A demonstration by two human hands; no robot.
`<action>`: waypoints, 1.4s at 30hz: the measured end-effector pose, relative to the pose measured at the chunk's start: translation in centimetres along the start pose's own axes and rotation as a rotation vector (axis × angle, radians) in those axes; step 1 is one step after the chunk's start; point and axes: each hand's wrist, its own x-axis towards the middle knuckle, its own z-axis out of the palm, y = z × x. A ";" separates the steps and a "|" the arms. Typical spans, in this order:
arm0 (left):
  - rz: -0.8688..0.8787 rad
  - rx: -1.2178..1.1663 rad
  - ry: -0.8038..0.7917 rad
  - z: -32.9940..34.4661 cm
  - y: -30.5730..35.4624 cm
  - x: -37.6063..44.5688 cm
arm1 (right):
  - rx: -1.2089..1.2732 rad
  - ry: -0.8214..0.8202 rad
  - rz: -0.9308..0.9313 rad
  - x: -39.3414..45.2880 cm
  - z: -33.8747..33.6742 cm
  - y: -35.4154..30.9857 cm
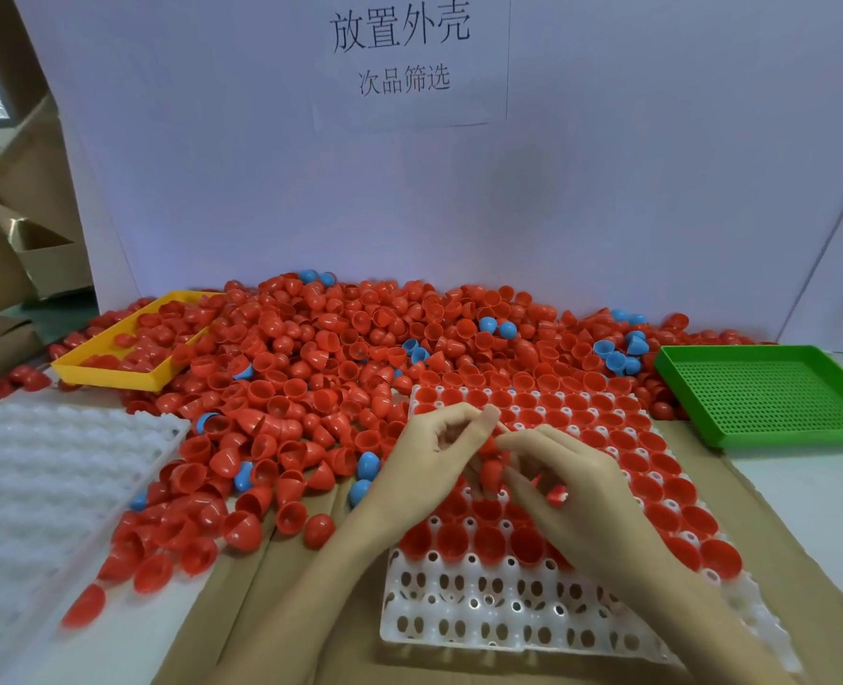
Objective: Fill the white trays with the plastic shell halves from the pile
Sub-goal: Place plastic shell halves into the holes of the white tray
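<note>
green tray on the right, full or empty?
Empty. The green tray shows only its bare perforated floor; the red shells near it lie outside its left wall.

Red shell halves point(340, 348) heaped with a few blue ones point(507, 330) mixed in, white tray point(484, 620) dotted with round holes, yellow tray point(113, 368), green perforated tray point(775, 393), brown cardboard point(281, 585), white backboard point(261, 165) with black lettering
</note>
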 end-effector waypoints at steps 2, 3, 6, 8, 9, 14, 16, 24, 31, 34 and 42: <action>0.022 0.059 0.027 -0.1 -0.2 0.1 | -0.041 -0.001 -0.005 0.2 -0.1 -0.3; 0.029 0.076 0.051 -0.4 -0.2 0.3 | -0.043 -0.006 0.003 0.4 -0.3 -0.5; 0.037 0.022 0.171 -2.1 -0.2 0.9 | 0.022 -0.091 0.013 0.9 -0.7 -2.0; 0.036 0.005 0.265 -3.6 -0.4 1.3 | 0.096 -0.214 0.002 0.8 -0.6 -3.4; 0.032 0.006 0.303 -4.2 -0.6 1.4 | 0.119 -0.278 -0.003 0.7 -0.4 -4.2; 0.010 0.049 0.350 -5.2 -1.6 1.5 | 0.043 -0.506 -0.021 -0.1 1.2 -6.4; 0.018 0.064 0.335 -5.1 -1.7 1.5 | 0.010 -0.533 -0.011 -0.3 1.6 -6.6; 0.057 0.133 0.410 -5.4 -1.9 1.7 | 0.020 -0.536 0.002 -0.6 1.9 -6.6; 0.120 0.745 0.600 -7.5 -3.7 1.9 | 0.053 -0.444 0.067 1.4 -0.7 -3.8; 0.075 1.003 0.509 -8.7 -5.0 2.1 | 0.094 -0.332 0.135 2.5 -2.2 -1.3; -0.010 1.152 0.299 -8.9 -6.5 4.3 | 0.154 -0.127 0.192 2.0 -4.3 2.5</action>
